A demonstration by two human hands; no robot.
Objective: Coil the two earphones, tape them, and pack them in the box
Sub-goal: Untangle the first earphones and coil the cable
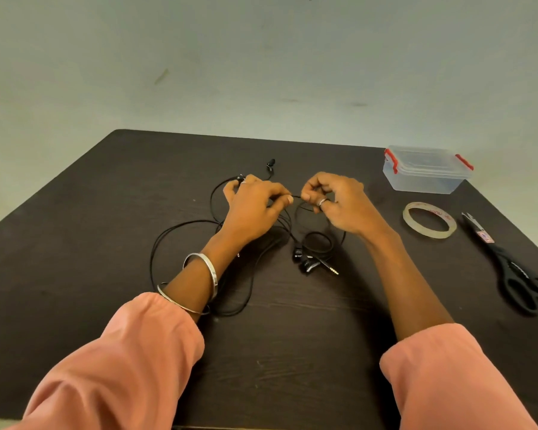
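1. The left hand (255, 206) and the right hand (333, 203) meet just above the middle of the tabletop (75, 243), each with fingertips closed on the same short stretch of thin black cable (296, 197) pulled taut between them
2. Holding one span tight this way looks like a way to find a free run of wire and separate it from the tangle before winding, so I judge the coiling has barely begun
3. The earphones (230, 262) lie in loose, overlapping black loops under and around both hands: large loops sprawl toward 7 o'clock of the hands, a smaller ring sits at 5 o'clock with two glossy earbuds (305, 262) and a metal jack plug (331, 268) beside it, and another bud (271, 164) rests at 12 o'clock
4. Which loop belongs to which earphone I cannot tell
5. The supplies wait on the right, well apart from the wires: the clear box (426, 170) with red clips, lid on, at 2 o'clock; the tape roll (429, 224) at 3 o'clock; black scissors (510, 268) at 4 o'clock, probably kept on the side of the right hand for easy reach
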